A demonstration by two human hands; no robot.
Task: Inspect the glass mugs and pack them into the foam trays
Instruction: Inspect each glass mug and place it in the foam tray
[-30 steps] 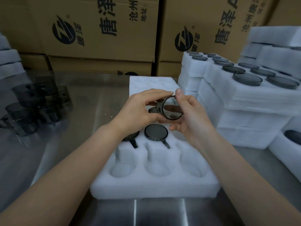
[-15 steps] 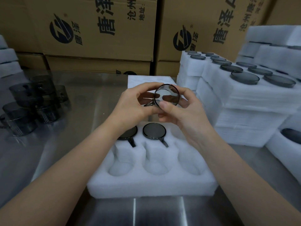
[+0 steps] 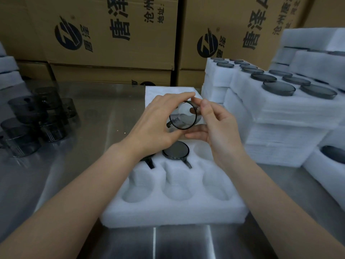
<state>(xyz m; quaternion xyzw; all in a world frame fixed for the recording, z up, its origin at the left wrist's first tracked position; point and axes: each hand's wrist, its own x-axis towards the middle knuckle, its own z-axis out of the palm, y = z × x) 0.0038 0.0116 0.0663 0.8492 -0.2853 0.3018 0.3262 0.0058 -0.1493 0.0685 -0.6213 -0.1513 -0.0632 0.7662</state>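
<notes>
I hold a smoky glass mug on its side above the white foam tray, its round end facing me. My left hand grips it from the left, thumb on top. From the right, my right hand steadies it with its fingertips. Below my hands the tray carries two packed mugs: one shows its dark round base with the handle pointing toward me, and my left wrist mostly hides the other. Three round pockets along the tray's front row are vacant.
Several loose smoky mugs stand at the left on the steel table. Stacks of filled foam trays rise at the right, one more at the right edge. Cardboard boxes wall the back.
Both hands lifted the mug a little and turned it between the fingers; the right thumb came off the rim. The packed mugs and the tray stayed put.
</notes>
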